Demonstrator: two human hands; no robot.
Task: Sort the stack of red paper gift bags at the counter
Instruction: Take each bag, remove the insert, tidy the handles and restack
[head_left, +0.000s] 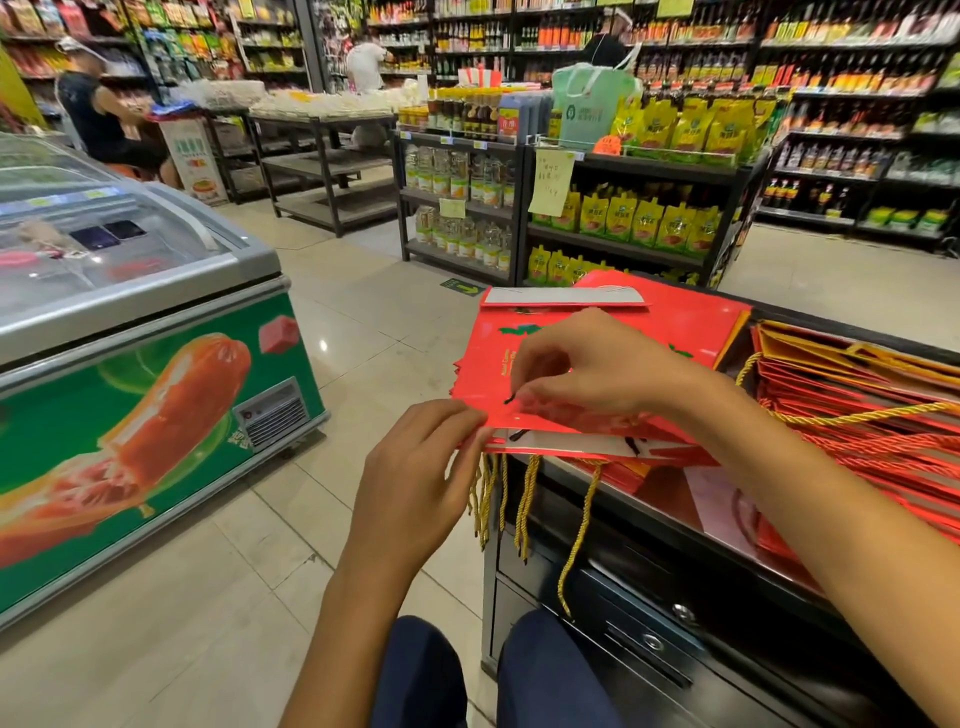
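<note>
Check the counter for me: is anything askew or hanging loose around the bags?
Yes. The stack of red bags juts past the counter edge, gold cord handles dangling loose below. The right-hand pile is fanned unevenly.

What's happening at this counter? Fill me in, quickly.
A seated person is working through flattened red gift bags stacked at the edge of a black counter. The left hand pinches the near corner of the top bags, while the right hand is curled over them, picking at the top bag. Gold cord handles dangle over the counter edge. A second pile of red bags lies further right. A chest freezer stands across the aisle.
</note>
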